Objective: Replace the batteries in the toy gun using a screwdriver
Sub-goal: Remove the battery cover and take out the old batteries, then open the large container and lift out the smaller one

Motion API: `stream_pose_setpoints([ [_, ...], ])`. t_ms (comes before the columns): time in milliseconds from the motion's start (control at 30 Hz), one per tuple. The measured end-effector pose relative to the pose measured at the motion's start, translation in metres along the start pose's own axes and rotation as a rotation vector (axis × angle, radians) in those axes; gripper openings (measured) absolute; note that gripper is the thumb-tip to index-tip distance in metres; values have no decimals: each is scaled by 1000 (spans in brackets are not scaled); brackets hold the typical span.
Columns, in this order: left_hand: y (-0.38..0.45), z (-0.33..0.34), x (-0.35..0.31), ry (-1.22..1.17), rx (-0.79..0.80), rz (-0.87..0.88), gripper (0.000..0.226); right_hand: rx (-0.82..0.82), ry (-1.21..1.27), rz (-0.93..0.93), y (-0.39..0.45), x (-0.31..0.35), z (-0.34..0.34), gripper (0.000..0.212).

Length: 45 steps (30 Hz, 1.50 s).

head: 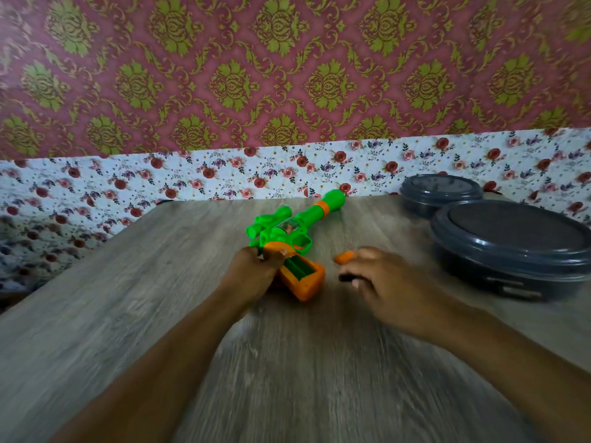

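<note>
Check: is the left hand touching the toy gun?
Touching. The head view shows the left hand gripping the toy gun at its orange handle, fingers curled over it beside the open battery compartment.

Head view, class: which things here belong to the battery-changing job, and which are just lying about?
Belong to the job:
toy gun, its open battery slot showing
left hand, gripping the gun's handle
right hand, holding a small dark thing, too blurred to name
orange piece at the right fingertips, possibly the cover

Lying about:
two dark lidded tubs on the table
</note>
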<state>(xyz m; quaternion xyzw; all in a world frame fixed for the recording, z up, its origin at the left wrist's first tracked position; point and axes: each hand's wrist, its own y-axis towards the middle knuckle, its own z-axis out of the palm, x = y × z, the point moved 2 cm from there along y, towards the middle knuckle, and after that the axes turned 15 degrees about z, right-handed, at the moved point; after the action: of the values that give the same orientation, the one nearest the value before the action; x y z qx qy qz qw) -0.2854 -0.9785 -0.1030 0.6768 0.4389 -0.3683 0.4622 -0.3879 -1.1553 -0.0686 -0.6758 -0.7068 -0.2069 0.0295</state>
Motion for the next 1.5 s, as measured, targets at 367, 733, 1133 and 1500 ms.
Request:
stream_pose_setpoints([
  [367,4,-2,0,417,67,43,34,94,11,-37,-9,-15,18,30],
  [733,-2,-1,-14,736,63,156,43,69,80,-79,-6,-24,20,27],
  [1133,-4,17,-60,896,111,300,57,-20,16,151,-9,-18,-30,17],
  [1500,109,178,-94,546,446,562,59,-133,-49,579,97,-188,-127,5],
])
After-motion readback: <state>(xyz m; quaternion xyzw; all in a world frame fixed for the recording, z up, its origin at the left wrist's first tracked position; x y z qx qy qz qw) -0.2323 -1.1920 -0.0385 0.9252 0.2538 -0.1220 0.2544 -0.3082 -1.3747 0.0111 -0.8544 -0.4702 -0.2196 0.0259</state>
